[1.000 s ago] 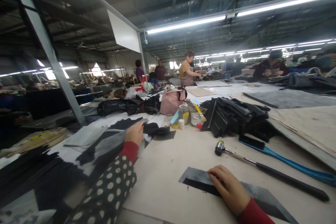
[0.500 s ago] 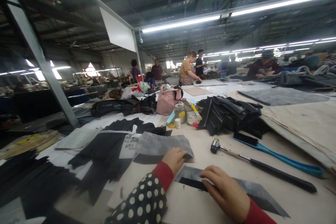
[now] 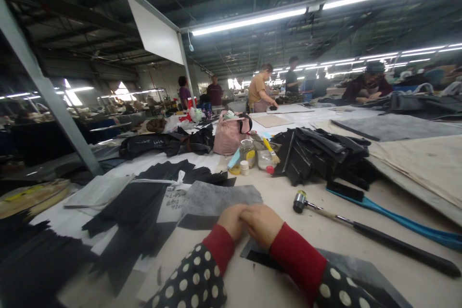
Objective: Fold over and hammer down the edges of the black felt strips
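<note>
My left hand and my right hand meet at the near right edge of a grey sheet with a black strip along its front edge. The fingers of both hands are hidden behind their backs, so what they grip does not show. Under my right forearm lies a second grey and black piece, partly covered by the sleeve. To the right rest a hammer with a long black handle and a blue-handled brush.
Black cut pieces spread on the left, tied with a white strip. Beyond my hands stand a glass jar, a small white bottle, a pink bag and a black stack. Co-workers stand farther back.
My right hand has moved left and forward, off the nearer grey and black piece, to meet my left hand at the grey sheet. My left hand has shifted slightly left and nearer.
</note>
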`<state>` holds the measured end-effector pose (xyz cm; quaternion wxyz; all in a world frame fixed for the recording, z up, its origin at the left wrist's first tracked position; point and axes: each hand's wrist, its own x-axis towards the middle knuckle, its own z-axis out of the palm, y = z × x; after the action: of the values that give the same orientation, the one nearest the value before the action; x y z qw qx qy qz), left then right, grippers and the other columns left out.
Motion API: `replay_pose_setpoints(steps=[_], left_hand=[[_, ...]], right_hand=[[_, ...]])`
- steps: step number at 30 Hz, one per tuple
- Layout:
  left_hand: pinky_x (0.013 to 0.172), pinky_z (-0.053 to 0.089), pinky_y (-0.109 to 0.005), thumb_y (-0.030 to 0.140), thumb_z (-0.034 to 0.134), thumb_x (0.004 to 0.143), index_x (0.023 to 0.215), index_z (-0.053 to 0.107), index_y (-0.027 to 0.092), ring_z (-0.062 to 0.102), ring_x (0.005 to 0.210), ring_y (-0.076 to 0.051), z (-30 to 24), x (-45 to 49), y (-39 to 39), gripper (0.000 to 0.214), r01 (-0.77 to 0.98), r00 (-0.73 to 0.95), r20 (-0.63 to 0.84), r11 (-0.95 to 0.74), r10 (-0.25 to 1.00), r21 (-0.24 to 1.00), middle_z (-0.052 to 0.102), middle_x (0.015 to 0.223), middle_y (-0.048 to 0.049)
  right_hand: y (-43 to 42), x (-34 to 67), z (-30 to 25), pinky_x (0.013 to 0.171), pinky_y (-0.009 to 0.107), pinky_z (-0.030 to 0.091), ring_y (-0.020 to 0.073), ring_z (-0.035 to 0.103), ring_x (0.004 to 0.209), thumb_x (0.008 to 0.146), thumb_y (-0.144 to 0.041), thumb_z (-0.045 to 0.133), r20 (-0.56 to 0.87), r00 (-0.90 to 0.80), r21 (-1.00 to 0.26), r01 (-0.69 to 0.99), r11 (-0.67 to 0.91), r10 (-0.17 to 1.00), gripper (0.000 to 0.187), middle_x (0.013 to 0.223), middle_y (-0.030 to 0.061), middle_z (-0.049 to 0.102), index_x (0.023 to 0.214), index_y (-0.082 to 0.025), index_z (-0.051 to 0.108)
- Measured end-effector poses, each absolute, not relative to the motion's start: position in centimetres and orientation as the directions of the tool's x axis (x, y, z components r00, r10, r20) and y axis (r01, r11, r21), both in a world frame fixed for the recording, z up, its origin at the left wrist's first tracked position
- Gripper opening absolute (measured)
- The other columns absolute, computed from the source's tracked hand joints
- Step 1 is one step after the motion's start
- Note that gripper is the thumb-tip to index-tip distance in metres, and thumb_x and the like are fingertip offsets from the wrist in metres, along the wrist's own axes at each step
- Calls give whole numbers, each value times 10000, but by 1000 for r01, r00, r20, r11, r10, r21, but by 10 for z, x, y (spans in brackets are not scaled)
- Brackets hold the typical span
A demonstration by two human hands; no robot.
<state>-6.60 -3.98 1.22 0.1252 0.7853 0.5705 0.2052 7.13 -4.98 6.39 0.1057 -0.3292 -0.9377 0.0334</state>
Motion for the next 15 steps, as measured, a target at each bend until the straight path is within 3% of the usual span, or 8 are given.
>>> replay_pose_setpoints(steps=[6,11,15], left_hand=[[690,393,-234,212,376,805,817,585,202,548,775,-145,16,-66,-42,210,846,239,253,-329,937,419,612,814,-5],[674,390,-230,194,366,804,803,567,200,544,745,-140,12,-63,-42,201,859,233,275,-330,933,391,599,787,-7],[688,400,-234,176,364,789,782,570,189,543,750,-141,10,-65,-37,206,827,149,370,-321,917,462,599,773,-18]], right_hand=[[-41,78,41,680,324,400,206,566,779,836,-146,309,150,-656,-96,735,671,740,293,856,91,608,886,-140,597],[-47,71,35,690,350,421,240,564,829,822,-160,359,94,-630,-88,766,637,770,263,877,117,609,888,-109,609],[-50,68,34,672,356,431,248,569,820,817,-195,387,66,-615,-87,781,618,786,264,876,126,608,868,-106,630]])
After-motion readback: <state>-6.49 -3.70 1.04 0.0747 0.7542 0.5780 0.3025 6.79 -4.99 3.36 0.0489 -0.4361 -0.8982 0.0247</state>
